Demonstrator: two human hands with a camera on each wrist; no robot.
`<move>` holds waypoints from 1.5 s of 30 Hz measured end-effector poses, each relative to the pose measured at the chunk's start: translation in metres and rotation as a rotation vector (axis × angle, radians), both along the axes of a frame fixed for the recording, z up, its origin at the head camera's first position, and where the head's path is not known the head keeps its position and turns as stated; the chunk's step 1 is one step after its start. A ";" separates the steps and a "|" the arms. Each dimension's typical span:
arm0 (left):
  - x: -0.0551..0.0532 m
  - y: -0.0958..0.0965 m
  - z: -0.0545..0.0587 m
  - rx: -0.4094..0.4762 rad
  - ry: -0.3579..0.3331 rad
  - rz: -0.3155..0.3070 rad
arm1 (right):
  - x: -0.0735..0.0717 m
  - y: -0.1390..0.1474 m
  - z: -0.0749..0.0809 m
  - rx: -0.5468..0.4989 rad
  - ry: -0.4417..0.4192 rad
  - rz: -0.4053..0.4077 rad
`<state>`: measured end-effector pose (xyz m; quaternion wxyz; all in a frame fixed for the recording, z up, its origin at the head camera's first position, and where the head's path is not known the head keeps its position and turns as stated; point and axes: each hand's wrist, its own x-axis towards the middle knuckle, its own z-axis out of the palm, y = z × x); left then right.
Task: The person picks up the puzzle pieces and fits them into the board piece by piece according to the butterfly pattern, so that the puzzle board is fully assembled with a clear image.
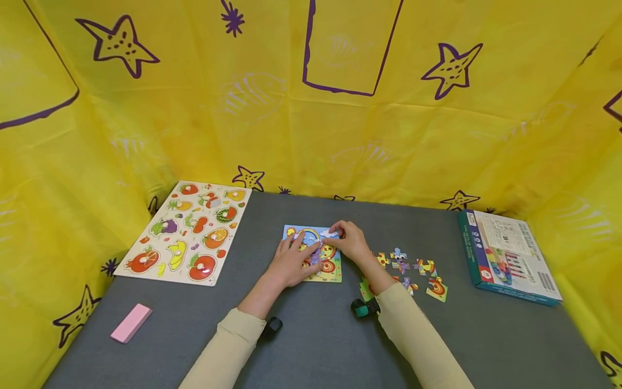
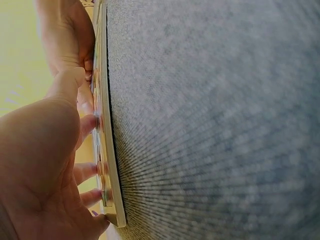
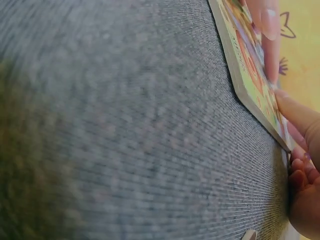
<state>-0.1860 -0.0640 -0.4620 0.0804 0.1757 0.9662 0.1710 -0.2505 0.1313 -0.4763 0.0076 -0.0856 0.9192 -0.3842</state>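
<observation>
Puzzle board (image 1: 335,276) lies beneath my spread left hand (image 1: 290,263), presumably to keep it flat; my right hand (image 1: 355,244) pinches its right edge, likely steadying it. Loose pieces (image 1: 399,261) lie right of it, handily near.

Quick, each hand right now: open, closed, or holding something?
Left hand: open, fingers spread on the puzzle board.
Right hand: fingers curled by its edge, thumb on top; whether it grips anything cannot be told.
</observation>
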 end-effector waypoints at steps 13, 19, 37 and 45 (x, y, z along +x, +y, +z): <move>0.000 0.000 0.000 0.034 -0.008 0.010 | 0.001 0.001 0.006 0.026 -0.070 0.035; 0.001 -0.001 -0.001 0.094 0.005 0.039 | 0.001 -0.001 0.005 0.014 -0.086 -0.005; 0.022 -0.052 -0.005 0.346 -0.097 -0.013 | 0.003 -0.002 0.003 -0.015 -0.100 -0.005; 0.027 -0.063 -0.011 0.349 -0.093 -0.046 | 0.001 0.001 0.003 0.000 -0.097 0.016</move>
